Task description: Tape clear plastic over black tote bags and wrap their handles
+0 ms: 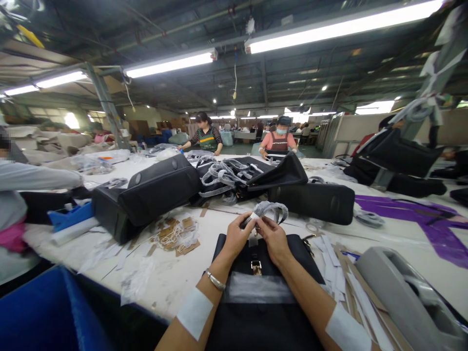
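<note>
The near black bag [263, 319] lay on the worktable [164, 287], right in front of the person, and served as the landmark. Over its far edge, the left hand [237, 235] was closed in a pinch on the film-wrapped strap [273, 209] beside a white band [253, 216], and the right hand [273, 240] had its thumb and fingers closed on the same looped strap, close to the left fingertips. Good handling here seemed to call for one hand keeping the loops gathered while the other worked the band flat, with a light touch, since the clear film could wrinkle or tear. The wrists were best kept off the gold buckle [256, 267] and the plastic sheet [256, 288] on the bag's front. Whether the strap joined the bag could not be told. Beyond the bag, a heap of wrapped straps [226, 175] and other black bags [164, 187] limited the reach forward. Left of it lay cardboard and string scraps [175, 236], which might snag; close on its right, loose white strips [331, 263] and a grey plastic device [402, 292] narrowed the room for that elbow.
</note>
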The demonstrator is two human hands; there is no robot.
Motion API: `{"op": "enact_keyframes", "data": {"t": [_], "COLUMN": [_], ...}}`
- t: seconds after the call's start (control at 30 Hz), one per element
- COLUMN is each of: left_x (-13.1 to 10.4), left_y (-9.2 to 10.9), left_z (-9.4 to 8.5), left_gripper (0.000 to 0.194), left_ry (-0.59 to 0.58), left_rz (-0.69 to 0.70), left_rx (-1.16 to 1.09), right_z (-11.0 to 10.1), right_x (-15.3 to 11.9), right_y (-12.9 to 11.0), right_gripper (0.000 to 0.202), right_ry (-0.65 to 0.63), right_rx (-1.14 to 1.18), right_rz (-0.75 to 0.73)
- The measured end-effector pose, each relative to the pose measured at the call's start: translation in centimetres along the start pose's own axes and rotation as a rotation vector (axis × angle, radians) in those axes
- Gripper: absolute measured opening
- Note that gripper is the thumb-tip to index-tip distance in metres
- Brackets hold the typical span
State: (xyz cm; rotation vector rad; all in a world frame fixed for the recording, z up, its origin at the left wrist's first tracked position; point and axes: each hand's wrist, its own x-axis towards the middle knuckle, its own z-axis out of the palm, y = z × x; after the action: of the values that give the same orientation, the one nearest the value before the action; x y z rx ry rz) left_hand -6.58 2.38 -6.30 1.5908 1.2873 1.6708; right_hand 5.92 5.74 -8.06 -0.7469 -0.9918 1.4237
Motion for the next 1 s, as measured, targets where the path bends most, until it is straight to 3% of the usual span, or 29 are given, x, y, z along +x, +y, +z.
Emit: {"op": "enact_keyframes", "data": {"t": [0.17, 0.3, 0.37, 0.43, 0.5, 0.57, 0.67, 0.73, 0.8, 0.9, 1.0], "left_x": [-0.1, 0.0, 0.0, -0.2, -0.3, -0.4, -0.5, -0.5, -0.6, -0.6, -0.6], "left_y": [-0.6, -1.1, -1.0, -0.6, -0.3, -0.1, -0.1, -0.1, -0.2, -0.3, -0.4], "left_z": [-0.2, -0.1, -0.1, 0.0, 0.2, 0.3, 0.5, 0.5, 0.5, 0.5, 0.4], "left_gripper": [0.040, 0.058, 0.059, 0.059, 0.061, 0.061, 0.059, 0.058, 0.056, 0.056, 0.056], "left_ry": [-0.046, -0.028, -0.029, -0.057, -0.079, -0.087, -0.101, -0.114, -0.113, -0.105, -0.100], "left_rz": [-0.089, -0.116, -0.105, -0.103, -0.101, -0.102, -0.106, -0.102, -0.101, -0.102, -0.112], "left_rx": [-0.063, -0.053, -0.039, -0.047, -0.062, -0.068, -0.055, -0.032, -0.003, 0.014, 0.000], "right_z": [-0.2, -2.5, -5.5, -10.1, -15.6, -20.8, -25.9, -27.1, -26.9, -25.3, -23.5], "right_x": [-0.7, -3.4, -5.8, -8.9, -11.8, -14.4, -17.1, -18.0, -18.4, -18.4, -19.1], "right_y": [-1.6, -6.2, -9.4, -12.7, -15.7, -18.0, -19.7, -19.8, -19.6, -19.7, -20.6], "right_gripper": [0.032, 0.028, 0.030, 0.027, 0.026, 0.032, 0.038, 0.041, 0.043, 0.046, 0.042], "right_ry": [-0.042, -0.128, -0.080, 0.042, 0.235, 0.433, 0.518, 0.511, 0.491, 0.505, 0.554], "right_rx": [-0.411, -0.889, -1.147, -1.373, -1.565, -1.683, -1.647, -1.454, -1.172, -0.787, -0.668], "right_rz": [-0.148, -0.445, -0.602, -0.688, -0.685, -0.576, -0.231, 0.032, 0.184, 0.201, 0.126]}}
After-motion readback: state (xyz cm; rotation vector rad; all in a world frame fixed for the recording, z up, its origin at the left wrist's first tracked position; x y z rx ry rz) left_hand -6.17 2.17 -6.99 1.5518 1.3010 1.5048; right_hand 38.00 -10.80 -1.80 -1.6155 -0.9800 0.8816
